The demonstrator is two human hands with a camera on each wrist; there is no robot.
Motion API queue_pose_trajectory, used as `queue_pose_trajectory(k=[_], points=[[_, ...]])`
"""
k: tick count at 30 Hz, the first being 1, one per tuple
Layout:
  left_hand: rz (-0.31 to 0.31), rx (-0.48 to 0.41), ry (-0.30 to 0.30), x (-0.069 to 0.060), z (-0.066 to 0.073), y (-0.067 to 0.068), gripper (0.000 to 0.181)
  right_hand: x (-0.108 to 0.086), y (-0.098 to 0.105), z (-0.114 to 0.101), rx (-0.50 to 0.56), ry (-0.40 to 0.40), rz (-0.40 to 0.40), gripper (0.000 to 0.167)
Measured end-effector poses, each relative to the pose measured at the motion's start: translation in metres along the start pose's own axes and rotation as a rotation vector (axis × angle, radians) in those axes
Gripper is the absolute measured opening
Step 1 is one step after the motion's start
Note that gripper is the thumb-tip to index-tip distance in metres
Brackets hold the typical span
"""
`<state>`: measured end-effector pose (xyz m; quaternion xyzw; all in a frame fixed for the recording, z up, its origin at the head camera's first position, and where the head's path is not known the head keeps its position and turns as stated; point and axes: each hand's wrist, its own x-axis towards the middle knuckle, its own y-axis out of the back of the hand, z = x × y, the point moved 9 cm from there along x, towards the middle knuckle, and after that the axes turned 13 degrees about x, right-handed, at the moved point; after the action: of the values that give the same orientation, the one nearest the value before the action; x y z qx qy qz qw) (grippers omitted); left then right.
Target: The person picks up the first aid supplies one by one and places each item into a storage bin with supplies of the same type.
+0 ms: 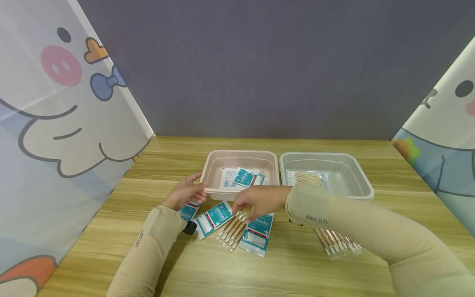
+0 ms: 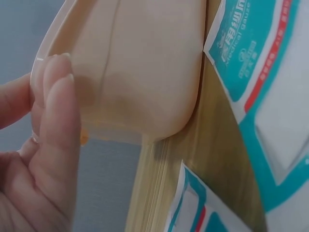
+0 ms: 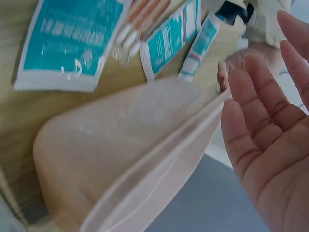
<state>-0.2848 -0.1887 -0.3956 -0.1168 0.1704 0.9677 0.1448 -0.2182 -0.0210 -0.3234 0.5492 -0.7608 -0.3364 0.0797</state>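
- Beige right sleeve (image 1: 352, 218) comes nearest the head camera, reaching in from the right of the pink bin (image 1: 222, 165); a matching left sleeve (image 1: 144, 247) comes from its near left.
- Left hand (image 1: 187, 192): its grip has the pink bin by the left rim, thumb and fingers against it.
- Right hand (image 1: 259, 201): its grip is loose, fingers relaxed and holding nothing, just before the pink bin's near wall.
- Swab pack (image 1: 233, 235) lies in front of the pink bin, between two teal gauze packets, the left packet (image 1: 214, 218) and the right packet (image 1: 257, 235).
- Half-hidden packet (image 1: 188, 211) sits near the bin's front left corner, by the left hand.
- Inside the pink bin, a teal packet (image 1: 243, 176) overlaps a white packet (image 1: 227, 178).
- Right of the pink bin stands a pale bin (image 1: 345, 173) containing wooden sticks (image 1: 304, 178).
- Second swab pack (image 1: 339, 243) lies on the worktop (image 1: 297, 272), nearer than the pale bin, partly under the right sleeve.
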Motion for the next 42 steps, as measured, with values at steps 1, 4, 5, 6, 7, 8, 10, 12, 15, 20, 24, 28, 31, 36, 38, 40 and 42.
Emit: queue_pose_trajectory(k=[1,4,5,6,7,8,10,12,15,20,24,28,31,36,38,40,42], points=[[0.000,0.003,-0.001,0.000,0.000,0.000,0.062,0.000,-0.002,-0.001,-0.002,0.011,-0.002,0.033],[-0.002,0.012,-0.002,0.000,0.001,0.000,0.062,-0.001,-0.009,-0.004,-0.020,0.043,-0.014,0.031],[-0.003,0.013,-0.002,0.001,0.001,0.000,0.063,-0.001,-0.010,-0.005,-0.027,0.048,-0.018,0.031],[-0.004,0.014,-0.001,0.001,0.000,0.000,0.063,-0.001,-0.012,-0.005,-0.041,0.053,-0.021,0.031],[-0.005,0.014,0.001,0.001,0.000,0.001,0.063,-0.001,-0.014,-0.004,-0.045,0.055,-0.024,0.031],[-0.006,0.015,0.002,0.001,-0.001,0.001,0.063,-0.001,-0.016,-0.004,-0.055,0.058,-0.027,0.030],[-0.012,0.015,0.002,0.002,-0.002,0.001,0.063,-0.001,-0.019,-0.002,-0.077,0.066,-0.029,0.030],[-0.017,0.008,0.002,0.001,-0.003,0.001,0.063,0.000,-0.022,0.002,-0.101,0.069,-0.024,0.030],[-0.031,-0.001,-0.001,0.001,-0.002,0.002,0.062,0.001,-0.026,0.006,-0.133,0.069,-0.014,0.030],[-0.057,-0.004,-0.002,-0.001,-0.002,0.001,0.063,0.003,-0.032,0.015,-0.189,0.037,0.005,0.029],[-0.064,-0.009,-0.002,-0.001,-0.002,0.001,0.063,0.005,-0.038,0.024,-0.194,0.033,-0.008,0.028],[-0.069,-0.020,-0.004,-0.001,-0.001,0.002,0.062,0.008,-0.044,0.030,-0.234,0.067,-0.022,0.029],[-0.070,-0.026,-0.005,-0.001,0.000,0.002,0.062,0.010,-0.046,0.034,-0.265,0.081,-0.016,0.031],[-0.064,-0.028,-0.007,-0.002,0.000,0.003,0.061,0.011,-0.048,0.043,-0.300,0.071,0.003,0.033],[-0.066,-0.029,-0.008,-0.001,-0.001,0.003,0.062,0.010,-0.048,0.048,-0.315,0.047,0.010,0.032],[-0.070,-0.029,-0.011,-0.001,-0.002,0.002,0.062,0.010,-0.049,0.052,-0.347,0.031,0.016,0.033],[-0.070,-0.031,-0.015,-0.001,-0.002,0.002,0.063,0.010,-0.049,0.055,-0.385,0.021,0.016,0.035]])
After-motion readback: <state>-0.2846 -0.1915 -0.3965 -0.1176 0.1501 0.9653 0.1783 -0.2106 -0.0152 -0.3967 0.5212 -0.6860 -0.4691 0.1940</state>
